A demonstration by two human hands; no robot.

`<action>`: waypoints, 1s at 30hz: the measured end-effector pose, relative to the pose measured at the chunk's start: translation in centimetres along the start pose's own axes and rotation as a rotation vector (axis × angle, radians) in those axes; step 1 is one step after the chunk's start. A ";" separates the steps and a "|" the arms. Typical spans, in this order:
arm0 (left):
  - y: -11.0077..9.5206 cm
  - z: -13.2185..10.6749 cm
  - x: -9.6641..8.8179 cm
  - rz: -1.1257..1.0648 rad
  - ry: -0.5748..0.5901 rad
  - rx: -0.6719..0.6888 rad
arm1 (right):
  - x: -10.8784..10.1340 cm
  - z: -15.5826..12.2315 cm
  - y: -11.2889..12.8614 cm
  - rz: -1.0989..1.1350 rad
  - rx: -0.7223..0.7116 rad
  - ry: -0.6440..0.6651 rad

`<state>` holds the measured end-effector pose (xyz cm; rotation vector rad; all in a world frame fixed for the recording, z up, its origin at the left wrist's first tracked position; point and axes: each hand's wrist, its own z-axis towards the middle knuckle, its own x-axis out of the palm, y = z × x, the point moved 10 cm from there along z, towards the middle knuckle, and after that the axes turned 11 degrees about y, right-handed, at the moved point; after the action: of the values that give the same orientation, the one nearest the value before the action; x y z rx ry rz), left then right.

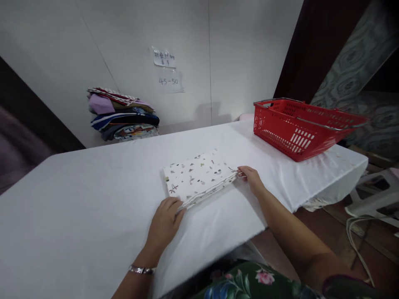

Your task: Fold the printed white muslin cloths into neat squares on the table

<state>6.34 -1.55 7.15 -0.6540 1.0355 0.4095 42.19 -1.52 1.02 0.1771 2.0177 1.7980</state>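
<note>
A folded white cloth with small printed motifs lies flat on the white-covered table in front of me. Its near edge shows several stacked layers. My left hand pinches the near left corner, thumb below and fingers on top. At the near right corner, my right hand grips the layered edge between thumb and fingers. The far side of the cloth rests on the table with neither hand on it.
A stack of folded fabrics stands by the wall at the back left. At the right rear sits a red plastic basket with metal handles. Paper signs hang on the wall. The tablecloth drapes over the table's right edge, near a white plastic stool.
</note>
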 end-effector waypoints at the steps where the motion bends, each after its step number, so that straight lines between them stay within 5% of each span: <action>1: -0.1 0.0 0.0 0.002 -0.005 0.001 | 0.1 0.0 0.0 -0.028 0.015 0.000; 13: 0.5 -0.3 0.6 0.048 0.008 -0.030 | 2.3 1.7 2.4 -0.204 0.078 0.183; 30: 0.8 -1.0 1.3 0.170 0.056 -0.099 | 3.6 1.7 0.5 -0.271 0.303 0.373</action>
<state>5.79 -1.58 5.35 -0.6706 1.1335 0.5964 39.54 1.41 0.59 -0.3548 2.4278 1.4310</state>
